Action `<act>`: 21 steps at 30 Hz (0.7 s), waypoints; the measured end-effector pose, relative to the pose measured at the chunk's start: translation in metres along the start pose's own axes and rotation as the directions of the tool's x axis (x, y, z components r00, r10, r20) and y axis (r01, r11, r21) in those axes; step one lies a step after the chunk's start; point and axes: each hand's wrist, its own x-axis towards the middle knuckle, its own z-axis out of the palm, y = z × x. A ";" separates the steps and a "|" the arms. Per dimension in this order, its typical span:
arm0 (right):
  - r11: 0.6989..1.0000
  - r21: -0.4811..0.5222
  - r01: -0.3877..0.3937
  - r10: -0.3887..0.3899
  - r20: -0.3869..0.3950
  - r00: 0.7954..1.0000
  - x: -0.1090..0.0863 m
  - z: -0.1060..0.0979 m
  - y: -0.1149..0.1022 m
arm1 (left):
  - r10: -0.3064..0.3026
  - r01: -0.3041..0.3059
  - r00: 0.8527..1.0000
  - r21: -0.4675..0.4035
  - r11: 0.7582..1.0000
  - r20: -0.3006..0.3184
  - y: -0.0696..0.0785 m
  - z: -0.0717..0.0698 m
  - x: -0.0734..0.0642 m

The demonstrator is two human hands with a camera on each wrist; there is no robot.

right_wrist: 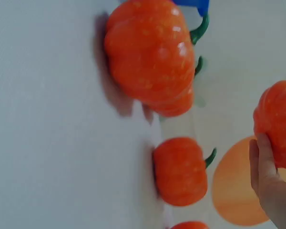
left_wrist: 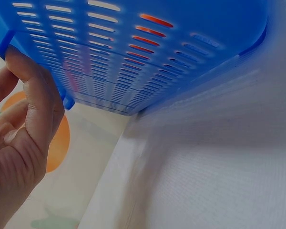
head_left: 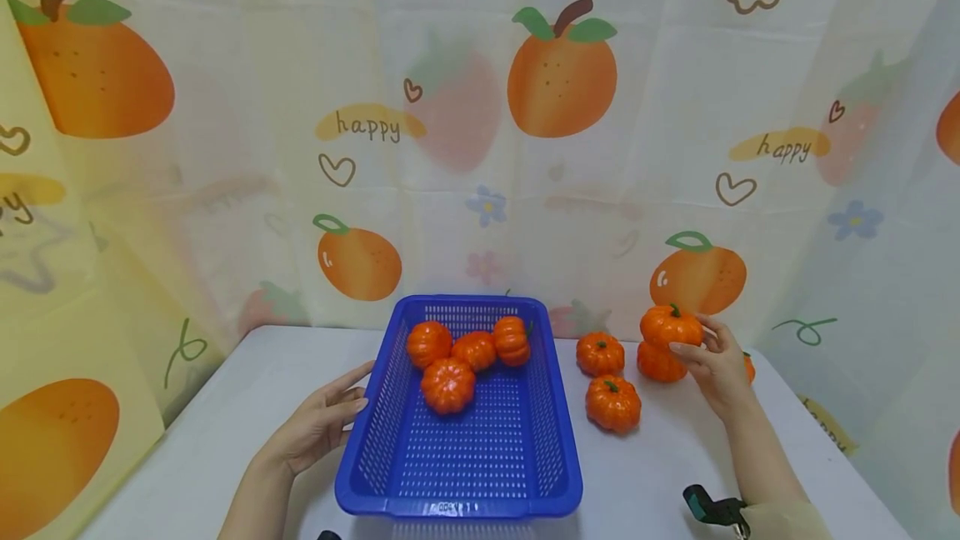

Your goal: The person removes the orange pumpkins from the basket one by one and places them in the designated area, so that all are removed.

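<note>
Blue plastic is making up the basket point(head_left: 480, 440), whose front rim is facing the person and whose long axis is running away from them across the white counter point(head_left: 187, 440). Off to its right, a pale sleeve point(head_left: 783, 522) is showing beside a black fitting point(head_left: 708, 507). At the left long side, the left hand point(head_left: 315, 427) is resting thumb and fingers against the rim, loosely extended rather than wrapped around it. Rows of narrow slots are piercing the basket's walls and floor. Four pumpkins point(head_left: 448, 386) are sitting bunched in its far half, glossy, squat and deeply ribbed. Beyond the right rim and well apart from it, the right hand point(head_left: 716, 369) is pinching another pumpkin point(head_left: 670, 328) between thumb and fingers, its green stem point(head_left: 675, 310) pointing up; the right wrist view is showing it raised off the counter. So this one is lying to the basket's right, with the left hand being across the basket's whole width from it. Between them, two loose pumpkins point(head_left: 612, 404) are resting on the counter, one behind the other. A third pumpkin point(head_left: 662, 367) is showing below the held one, and a fourth pumpkin point(head_left: 750, 367) is mostly hiding behind the right hand. Farthest back, creased cloth point(head_left: 465, 40) printed with fruit is hanging.
</note>
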 end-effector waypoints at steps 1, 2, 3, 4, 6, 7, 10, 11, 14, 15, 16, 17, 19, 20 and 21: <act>1.000 -0.007 0.003 -0.003 0.012 1.000 -0.001 -0.005 0.002 | -0.001 0.001 1.000 0.002 1.000 -0.002 0.000 0.000 0.000; 1.000 -0.030 0.008 -0.007 0.026 1.000 -0.001 -0.010 0.005 | -0.003 0.003 1.000 0.003 1.000 -0.004 0.000 0.000 0.000; 0.998 -0.064 0.011 -0.009 0.041 0.999 -0.002 -0.015 0.008 | -0.005 0.005 1.000 0.004 1.000 -0.005 0.000 0.000 0.000; 0.995 -0.102 0.015 -0.009 0.055 0.998 -0.003 -0.020 0.010 | -0.008 0.008 1.000 0.005 1.000 -0.007 -0.001 0.001 0.000; 0.980 -0.198 0.016 -0.002 0.073 0.997 -0.003 -0.030 0.016 | -0.014 0.014 1.000 0.006 1.000 -0.012 -0.001 0.001 0.000; 0.969 -0.247 0.013 0.006 0.076 0.997 -0.003 -0.035 0.019 | -0.017 0.017 1.000 0.006 1.000 -0.015 -0.001 0.002 0.000; 0.954 -0.298 -0.008 0.032 0.076 0.997 -0.004 -0.049 0.028 | -0.023 0.023 1.000 0.007 1.000 -0.020 -0.001 0.002 0.001; 0.956 -0.293 -0.020 0.044 0.076 0.996 -0.005 -0.053 0.030 | -0.024 0.024 0.999 0.008 1.000 -0.022 0.000 0.002 0.001; 0.958 -0.282 -0.045 0.075 0.096 0.993 -0.007 -0.064 0.036 | -0.024 0.024 0.999 0.009 1.000 -0.025 0.000 0.002 0.001; 0.952 -0.301 -0.051 0.088 0.109 0.990 -0.008 -0.066 0.037 | -0.025 0.025 0.999 0.008 1.000 -0.025 0.000 0.002 0.001; 0.943 -0.327 -0.059 0.104 0.120 0.987 -0.009 -0.068 0.038 | -0.027 0.027 0.999 0.007 1.000 -0.027 0.000 0.002 0.001; 0.930 -0.362 -0.067 0.121 0.128 0.984 -0.009 -0.070 0.039 | -0.028 0.028 0.999 0.007 1.000 -0.029 0.000 0.002 0.001; 0.895 -0.441 -0.069 0.148 0.148 0.978 -0.010 -0.072 0.041 | -0.029 0.029 0.999 0.007 1.000 -0.034 0.000 0.001 0.001; 0.883 -0.465 -0.068 0.159 0.159 0.974 -0.010 -0.072 0.042 | -0.029 0.029 0.999 0.007 1.000 -0.033 0.000 0.001 0.001; 0.870 -0.489 -0.065 0.167 0.168 0.972 -0.010 -0.072 0.043 | -0.028 0.029 0.999 0.007 1.000 -0.032 -0.001 0.000 0.001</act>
